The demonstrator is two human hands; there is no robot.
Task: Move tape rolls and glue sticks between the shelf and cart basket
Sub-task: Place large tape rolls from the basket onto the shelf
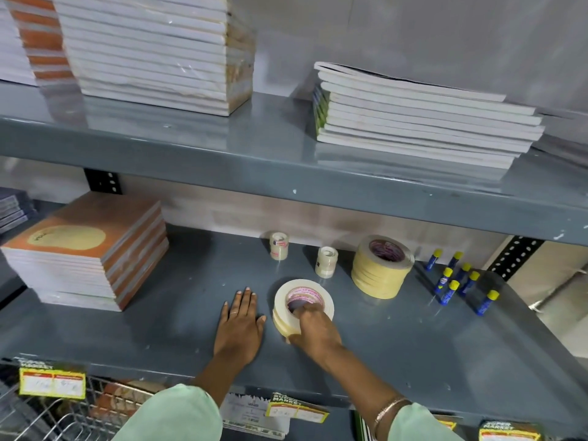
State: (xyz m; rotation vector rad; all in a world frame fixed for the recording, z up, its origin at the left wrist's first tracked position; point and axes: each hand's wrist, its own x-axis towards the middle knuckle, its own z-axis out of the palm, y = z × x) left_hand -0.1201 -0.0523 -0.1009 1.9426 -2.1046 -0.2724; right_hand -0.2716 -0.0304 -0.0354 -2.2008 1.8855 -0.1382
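Note:
A short stack of cream masking tape rolls (288,302) rests on the grey lower shelf (159,332). My right hand (313,329) grips it, fingers hooked into the core and thumb on the outer side. My left hand (240,326) lies flat and open on the shelf just left of that stack. Behind stands a taller stack of yellowish tape rolls (380,267) and two small clear tape stacks (279,246) (326,261). Several blue glue sticks with yellow caps (458,281) stand upright at the right. A wire cart basket (47,415) shows at the bottom left.
A pile of orange-covered notebooks (86,249) fills the shelf's left side. The upper shelf (254,160) overhangs, carrying white paper stacks (152,52) (420,119). Yellow price tags (52,381) hang on the shelf's front edge. A perforated black upright (515,259) stands at the right.

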